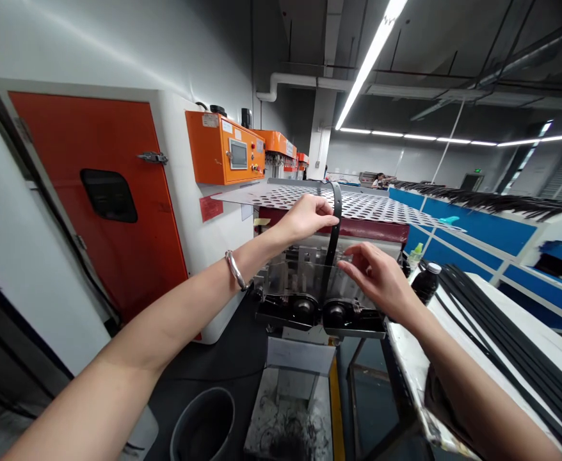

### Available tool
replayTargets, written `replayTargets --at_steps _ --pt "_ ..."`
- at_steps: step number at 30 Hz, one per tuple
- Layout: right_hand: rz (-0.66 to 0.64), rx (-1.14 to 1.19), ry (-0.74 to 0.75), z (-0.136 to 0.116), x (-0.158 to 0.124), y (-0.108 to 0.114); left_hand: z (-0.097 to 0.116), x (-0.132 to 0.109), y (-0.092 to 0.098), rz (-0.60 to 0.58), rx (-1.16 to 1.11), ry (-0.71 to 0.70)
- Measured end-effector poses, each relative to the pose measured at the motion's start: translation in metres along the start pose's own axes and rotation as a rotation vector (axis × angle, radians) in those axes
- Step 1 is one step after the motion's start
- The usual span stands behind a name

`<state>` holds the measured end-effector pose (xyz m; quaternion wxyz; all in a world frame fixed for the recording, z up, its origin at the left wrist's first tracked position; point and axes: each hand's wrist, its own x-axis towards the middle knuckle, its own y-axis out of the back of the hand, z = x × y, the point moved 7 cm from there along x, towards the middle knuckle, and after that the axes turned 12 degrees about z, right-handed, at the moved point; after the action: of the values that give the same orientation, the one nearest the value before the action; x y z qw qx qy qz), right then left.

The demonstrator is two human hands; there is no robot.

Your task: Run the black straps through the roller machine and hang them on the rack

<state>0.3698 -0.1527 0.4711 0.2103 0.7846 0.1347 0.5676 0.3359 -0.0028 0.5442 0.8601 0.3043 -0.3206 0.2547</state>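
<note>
Well, our left hand (305, 218) is pinched shut on a black strap (335, 214), holding it upright above twin rollers (319, 312), while our right hand (370, 275), half open, reaches in just beside it with no clear hold. Passing the strap down toward the rollers looks like the step in hand, so a steady, straight guide seems called for. Below, a metal tray (285, 422) holds dark scraps, and the inside of a grey bucket (203, 426) is too dark to read. On the table (406, 339) to our right lie black strips (502, 326) beside a dark bottle (426, 283); beyond, a perforated metal sheet (353, 205) spans the machine.
</note>
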Motion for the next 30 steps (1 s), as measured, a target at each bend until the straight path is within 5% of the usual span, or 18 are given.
replayTargets --at_steps 4,8,12,15,21,30 --pt "-0.274 0.209 -0.180 0.000 -0.065 -0.018 -0.013 -0.010 -0.008 0.067 0.225 -0.065" --pt "-0.549 0.257 -0.319 0.026 -0.154 -0.073 -0.010 -0.056 0.005 0.207 0.388 -0.137" --pt "-0.348 0.335 -0.544 0.083 -0.211 -0.128 -0.025 -0.138 0.013 0.253 0.259 0.003" --pt "-0.178 0.443 -0.678 0.112 -0.225 -0.159 -0.061 -0.209 0.000 0.232 0.170 0.254" --pt "-0.149 0.407 -0.773 0.128 -0.219 -0.189 -0.130 -0.328 -0.048 0.061 0.110 0.716" --pt "-0.259 0.436 -0.768 0.117 -0.240 -0.194 -0.168 -0.384 -0.067 0.033 0.054 0.899"
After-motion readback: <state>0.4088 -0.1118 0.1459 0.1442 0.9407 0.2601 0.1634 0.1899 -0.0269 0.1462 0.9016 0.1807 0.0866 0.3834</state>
